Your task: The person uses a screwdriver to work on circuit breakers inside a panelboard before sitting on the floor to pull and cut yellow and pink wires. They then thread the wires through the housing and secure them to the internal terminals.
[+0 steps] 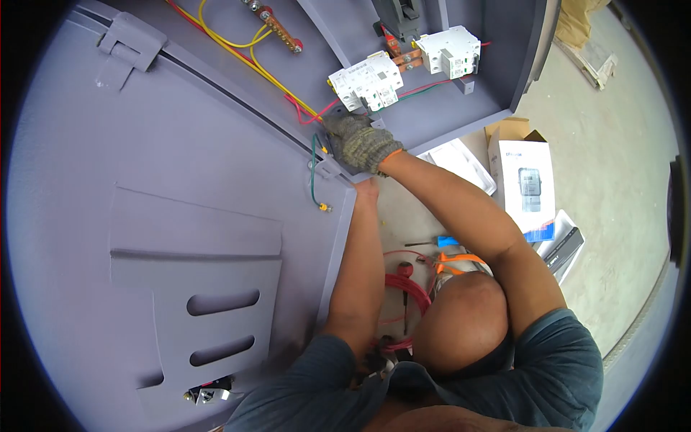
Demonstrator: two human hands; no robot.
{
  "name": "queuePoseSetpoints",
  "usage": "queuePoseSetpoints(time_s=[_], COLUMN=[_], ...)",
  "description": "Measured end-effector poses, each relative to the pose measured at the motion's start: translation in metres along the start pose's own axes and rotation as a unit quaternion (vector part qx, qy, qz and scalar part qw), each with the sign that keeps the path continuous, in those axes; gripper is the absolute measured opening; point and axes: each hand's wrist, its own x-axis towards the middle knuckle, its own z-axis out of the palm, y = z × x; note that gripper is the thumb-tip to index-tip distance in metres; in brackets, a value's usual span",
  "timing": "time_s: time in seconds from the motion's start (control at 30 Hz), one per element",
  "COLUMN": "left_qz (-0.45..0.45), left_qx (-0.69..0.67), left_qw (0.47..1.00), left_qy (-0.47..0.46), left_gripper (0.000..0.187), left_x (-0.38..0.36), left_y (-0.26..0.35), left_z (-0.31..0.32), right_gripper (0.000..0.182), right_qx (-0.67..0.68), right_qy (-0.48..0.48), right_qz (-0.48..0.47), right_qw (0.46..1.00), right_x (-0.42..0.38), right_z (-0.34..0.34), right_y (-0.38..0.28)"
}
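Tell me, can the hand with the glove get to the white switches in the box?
Probably yes. The gloved right hand rests at the box's lower edge, just below the nearer white switches, and nothing but a few thin wires lies between them.

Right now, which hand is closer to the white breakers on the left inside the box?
Right. The gloved right hand sits just below the white breakers; the left hand is lower, behind the cabinet's edge, mostly hidden.

We saw the grey cabinet (446, 119) lying open, its door (144, 216) swung wide to the left. At its lower corner, just below the white breakers (366, 81), the red wire (317, 115) ran under our gloved right hand (360, 142), which pressed on that corner. Our bare left hand (367, 189) touched the edge beneath.
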Motion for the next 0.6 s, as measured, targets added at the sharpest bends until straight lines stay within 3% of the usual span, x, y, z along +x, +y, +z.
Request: queuePoseSetpoints(time_s=[0.1, 0.13, 0.17, 0.23, 0.27, 0.33, 0.47, 0.53, 0.6], left_qz=[-0.018, 0.021, 0.023, -0.012, -0.024, -0.017, 0.005, 0.024, 0.053], left_qx=[0.099, 0.118, 0.119, 0.195, 0.191, 0.153, 0.088, 0.108, 0.181], left_qw=[0.995, 0.989, 0.989, 0.967, 0.968, 0.980, 0.994, 0.991, 0.978], left_qy=[0.025, 0.090, 0.088, 0.161, 0.160, 0.124, 0.069, 0.071, 0.087], left_gripper=[0.055, 0.056, 0.056, 0.055, 0.055, 0.055, 0.055, 0.055, 0.055], left_x=[0.000, 0.000, -0.004, -0.009, -0.009, -0.003, 0.005, 0.006, 0.005], left_y=[-0.009, -0.017, -0.021, -0.028, -0.029, -0.028, -0.021, -0.018, -0.015], left_z=[-0.021, -0.032, -0.031, -0.032, -0.028, -0.021, -0.015, -0.019, -0.023], right_gripper=[0.033, 0.032, 0.032, 0.036, 0.036, 0.033, 0.031, 0.031, 0.033], right_qx=[0.006, 0.019, 0.020, 0.053, 0.054, 0.126, 0.095, 0.039, 0.065], right_qy=[-0.005, 0.001, 0.004, -0.063, -0.062, 0.082, 0.045, -0.002, -0.014], right_qz=[-0.007, -0.017, -0.019, 0.013, 0.013, -0.078, -0.014, 0.033, 0.043], right_qw=[1.000, 1.000, 1.000, 0.997, 0.997, 0.986, 0.994, 0.999, 0.997], right_x=[-0.001, 0.000, 0.001, 0.003, 0.002, -0.001, -0.008, -0.004, -0.007], right_z=[-0.001, -0.001, -0.004, -0.011, -0.009, -0.005, -0.017, -0.014, -0.015], right_y=[-0.002, -0.001, -0.003, -0.004, -0.005, -0.007, -0.017, -0.017, -0.015])
